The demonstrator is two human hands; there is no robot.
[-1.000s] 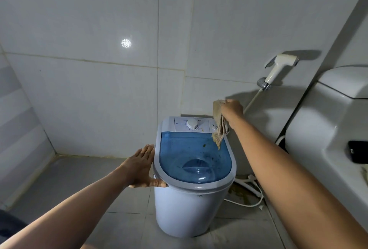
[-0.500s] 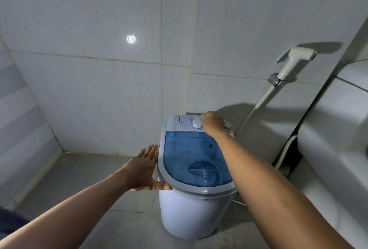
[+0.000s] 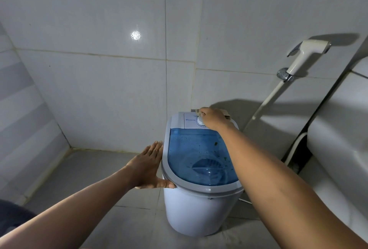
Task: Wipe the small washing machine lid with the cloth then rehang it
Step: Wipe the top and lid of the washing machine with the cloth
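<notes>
Right hand [image 3: 214, 118] clenches the cloth [image 3: 225, 113] at the panel; left hand [image 3: 147, 166], flat and released, steadies the washer [image 3: 199, 209]. Sweep firmly forward across the speckled lid [image 3: 191, 149].

**Blue lid, pale room**

The washing machine [image 3: 199, 209] is white, its lid [image 3: 199, 155] see-through blue with a grey rim and dark specks. The cloth [image 3: 225, 113] is beige. The wall tiles [image 3: 99, 89] are plain pale grey, the spray nozzle [image 3: 306, 53] cream.
</notes>
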